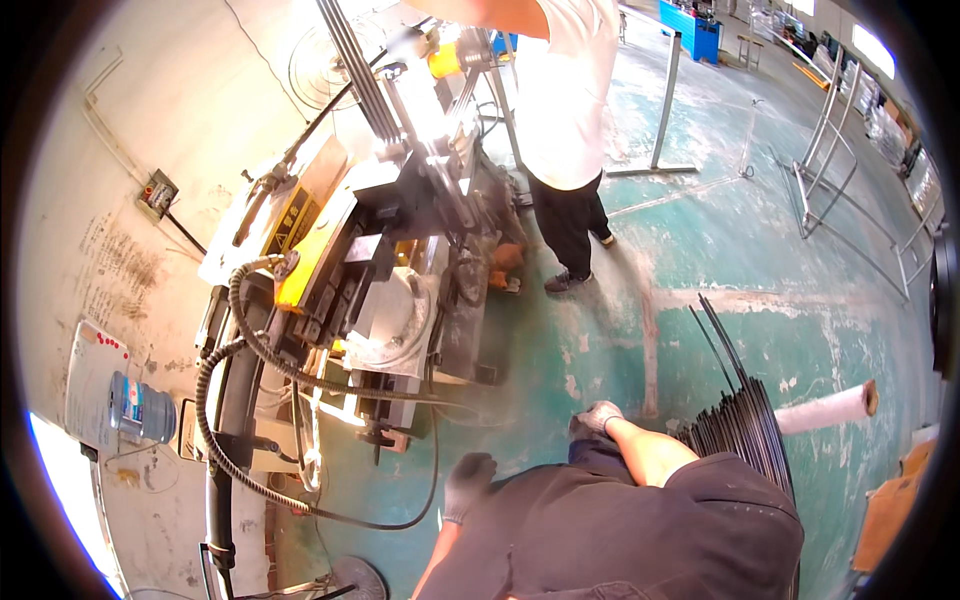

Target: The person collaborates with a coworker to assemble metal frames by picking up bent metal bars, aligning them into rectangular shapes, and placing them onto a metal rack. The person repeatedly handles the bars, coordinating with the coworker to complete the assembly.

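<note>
Left hand (468, 485), dark-gloved, hanging low with fingers curled together, holding nothing. Right hand (596, 419), grey-gloved, bent at the wrist beside the bundle of thin black rods (742, 430) on the floor, fingers loosely closed, grip unclear. Ahead, bending machine (380, 260); beyond it, another person (565, 110) standing.

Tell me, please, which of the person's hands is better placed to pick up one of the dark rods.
Probably the right hand: gloved and empty-looking, it hangs close beside the bundle of dark rods. The left hand is nearer the machine.
</note>
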The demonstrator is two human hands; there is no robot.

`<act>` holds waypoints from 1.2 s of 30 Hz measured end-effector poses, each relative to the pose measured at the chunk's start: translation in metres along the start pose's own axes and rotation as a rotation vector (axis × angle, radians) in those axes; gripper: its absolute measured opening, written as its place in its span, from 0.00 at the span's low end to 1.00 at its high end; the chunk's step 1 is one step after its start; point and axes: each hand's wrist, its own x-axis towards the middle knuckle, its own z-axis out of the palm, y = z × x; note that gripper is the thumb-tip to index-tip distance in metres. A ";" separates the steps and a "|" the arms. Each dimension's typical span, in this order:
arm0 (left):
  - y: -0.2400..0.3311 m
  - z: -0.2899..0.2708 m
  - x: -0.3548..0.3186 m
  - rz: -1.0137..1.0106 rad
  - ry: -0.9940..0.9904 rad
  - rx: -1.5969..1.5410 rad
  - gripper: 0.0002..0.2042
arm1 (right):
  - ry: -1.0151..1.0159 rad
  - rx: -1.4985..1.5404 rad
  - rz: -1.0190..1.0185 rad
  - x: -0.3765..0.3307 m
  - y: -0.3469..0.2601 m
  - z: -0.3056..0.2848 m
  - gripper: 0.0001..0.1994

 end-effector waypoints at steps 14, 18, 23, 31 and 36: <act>0.031 0.039 0.066 -0.017 -0.080 0.045 0.13 | 0.073 -0.014 0.108 0.058 0.105 -0.034 0.20; 0.042 0.043 0.075 -0.202 -0.053 -0.060 0.15 | 0.036 -0.033 0.119 0.063 0.108 -0.028 0.20; 0.054 0.041 0.081 -0.302 -0.039 -0.048 0.17 | 0.036 -0.050 0.060 0.062 0.094 -0.022 0.20; 0.051 0.043 0.086 -0.280 -0.067 -0.057 0.18 | 0.015 0.040 0.081 0.036 0.059 -0.041 0.25; 0.054 0.045 0.087 -0.271 -0.071 -0.089 0.18 | 0.056 0.007 0.078 0.037 0.077 -0.039 0.25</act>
